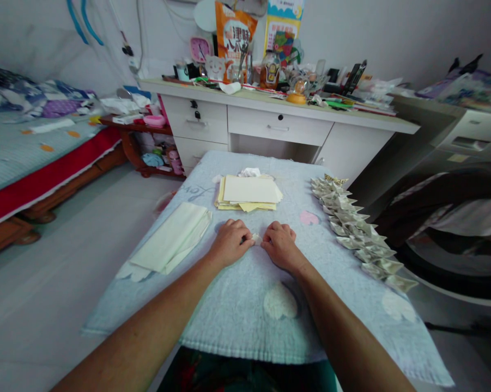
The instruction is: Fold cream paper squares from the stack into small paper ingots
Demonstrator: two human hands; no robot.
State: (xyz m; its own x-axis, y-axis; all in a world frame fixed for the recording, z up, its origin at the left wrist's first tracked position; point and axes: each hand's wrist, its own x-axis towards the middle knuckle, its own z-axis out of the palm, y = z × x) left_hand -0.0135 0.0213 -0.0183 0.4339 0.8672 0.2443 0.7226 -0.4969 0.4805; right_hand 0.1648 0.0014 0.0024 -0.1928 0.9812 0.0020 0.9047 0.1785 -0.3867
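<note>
Between my two hands is a small piece of folded white paper [256, 238], mostly hidden by my fingers. My left hand [231, 242] pinches its left end, with thumb and fingers pressed together. On the other end, my right hand [281, 245] is closed in the same way. Just beyond the hands lies a stack of cream and yellow paper sheets [250, 190]. Left of my left hand rests a folded pale sheet bundle [172, 237]. Along the right side stand rows of folded paper pieces [353, 228] with pointed ends.
A light blue cloth [237, 305] with heart prints covers the table. Crumpled white tissue [249, 172] sits behind the stack. Past the table is a white desk [278, 124] crowded with jars and packets. A washing machine [453, 190] stands at right, a bed [41, 152] at left.
</note>
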